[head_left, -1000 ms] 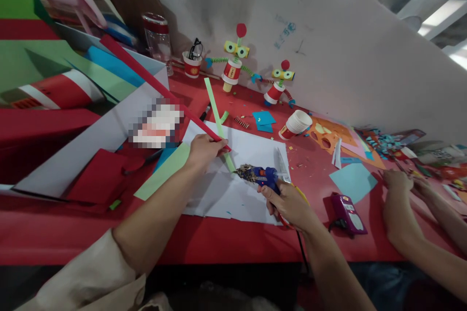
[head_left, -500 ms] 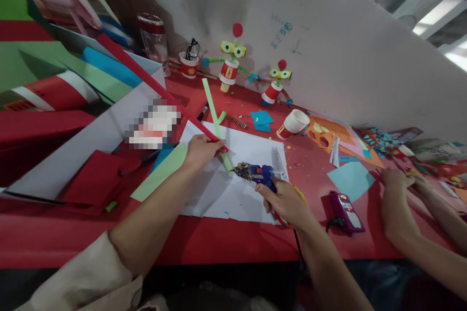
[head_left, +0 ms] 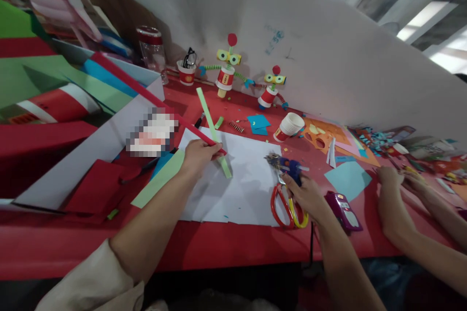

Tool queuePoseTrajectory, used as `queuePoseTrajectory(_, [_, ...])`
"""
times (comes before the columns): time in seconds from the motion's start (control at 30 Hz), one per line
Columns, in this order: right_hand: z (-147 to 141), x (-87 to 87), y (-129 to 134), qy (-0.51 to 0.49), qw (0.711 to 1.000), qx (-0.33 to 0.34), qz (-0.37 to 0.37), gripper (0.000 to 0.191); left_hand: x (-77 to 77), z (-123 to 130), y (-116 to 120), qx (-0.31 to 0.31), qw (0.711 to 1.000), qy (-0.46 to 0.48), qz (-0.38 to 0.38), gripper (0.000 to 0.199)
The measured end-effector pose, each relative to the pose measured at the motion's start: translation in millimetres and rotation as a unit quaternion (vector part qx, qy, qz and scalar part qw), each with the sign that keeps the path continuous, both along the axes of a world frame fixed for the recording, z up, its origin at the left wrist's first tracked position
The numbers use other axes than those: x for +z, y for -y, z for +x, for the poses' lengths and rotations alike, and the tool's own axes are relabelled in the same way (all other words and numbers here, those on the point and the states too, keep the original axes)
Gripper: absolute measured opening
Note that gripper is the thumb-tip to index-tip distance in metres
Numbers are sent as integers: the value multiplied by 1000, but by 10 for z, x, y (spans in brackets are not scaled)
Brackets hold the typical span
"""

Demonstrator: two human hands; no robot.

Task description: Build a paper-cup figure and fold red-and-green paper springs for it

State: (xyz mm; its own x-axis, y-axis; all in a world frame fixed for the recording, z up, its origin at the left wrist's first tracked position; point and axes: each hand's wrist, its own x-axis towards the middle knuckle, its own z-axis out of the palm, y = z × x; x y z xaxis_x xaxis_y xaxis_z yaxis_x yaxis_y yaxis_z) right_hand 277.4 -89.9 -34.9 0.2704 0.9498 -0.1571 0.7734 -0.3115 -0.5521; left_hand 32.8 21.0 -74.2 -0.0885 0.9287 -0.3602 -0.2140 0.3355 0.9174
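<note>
One paper sheet [head_left: 248, 194]; left hand [head_left: 199, 157] above, pinching one flat red strip [head_left: 197, 131]; right hand [head_left: 305, 198] alongside, clasping one glue gun [head_left: 290, 167].

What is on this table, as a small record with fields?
Left grip: long red paper strip, crossing narrow green paper strip
Right grip: blue plastic glue gun
By right grip: scissors with red and yellow looped handles
Beneath: flat white paper sheet on red tabletop
By pale wall: two red-and-white paper-cup figures
At right: another person's bare forearms
</note>
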Motion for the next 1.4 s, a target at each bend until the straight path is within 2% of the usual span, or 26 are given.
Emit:
queuePoseTrajectory(0.07, [148, -39, -41, 158, 986, -39, 35, 40, 18, -35, -8, 2, 1000, 19, 17, 9])
queuePoseTrajectory(0.13, [275, -95, -58, 265, 961, -70, 25, 37, 44, -77, -24, 2, 999, 29, 37, 10])
queuePoseTrajectory(0.23, [366, -149, -50, 331, 940, -76, -19, 35, 101, -136, -46, 4, 998, 38, 53, 10])
queuePoseTrajectory(0.27, [348, -143, -51, 348, 934, -77, -17, 34, 122, -151, -49, 5, 998, 40, 55, 9])
queuePoseTrajectory(0.33, [215, -87, -84, 363, 928, -78, 33, 33, 161, -172, -48, 3, 997, 43, 66, 11])
queuePoseTrajectory(0.4, [-47, 3, -166, 304, 942, -42, 138, 34, 192, -180, -36, -8, 995, 47, 90, 13])
queuePoseTrajectory(0.47, [-383, 80, -292, 136, 965, 92, 205, 28, 221, -175, -10, -28, 991, 52, 122, 15])
queuePoseTrajectory(0.5, [-550, 101, -362, 38, 968, 151, 197, 25, 235, -169, 8, -40, 989, 55, 135, 15])
queuePoseTrajectory(0.57, [-825, 103, -499, -140, 959, 223, 106, 24, 260, -152, 49, -63, 985, 65, 148, 15])
queuePoseTrajectory(0.63, [-979, 64, -604, -239, 934, 259, 51, 25, 282, -136, 87, -83, 982, 86, 146, 16])
queuePoseTrajectory(0.7, [-1009, 16, -659, -283, 926, 247, 45, 27, 301, -125, 115, -83, 980, 113, 139, 16])
queuePoseTrajectory(0.8, [-917, -21, -670, -333, 927, 146, 89, 25, 324, -126, 141, -56, 979, 160, 116, 17])
queuePoseTrajectory(0.9, [-806, -18, -660, -422, 898, 40, 117, 27, 330, -127, 155, -77, 980, 179, 44, 21])
queuePoseTrajectory(1.0, [-761, -15, -662, -476, 869, -8, 136, 28, 313, -89, 172, -110, 982, 155, -7, 24])
queuePoseTrajectory(1.1, [-779, -27, -665, -478, 863, -23, 162, 24, 278, -18, 207, -128, 984, 121, -8, 24])
queuePoseTrajectory(1.23, [-839, -56, -654, -454, 872, -19, 181, 21, 228, 61, 262, -119, 988, 95, 25, 20])
queuePoseTrajectory(1.4, [-872, -79, -638, -441, 879, -9, 180, 20, 209, 84, 284, -117, 987, 105, 33, 16])
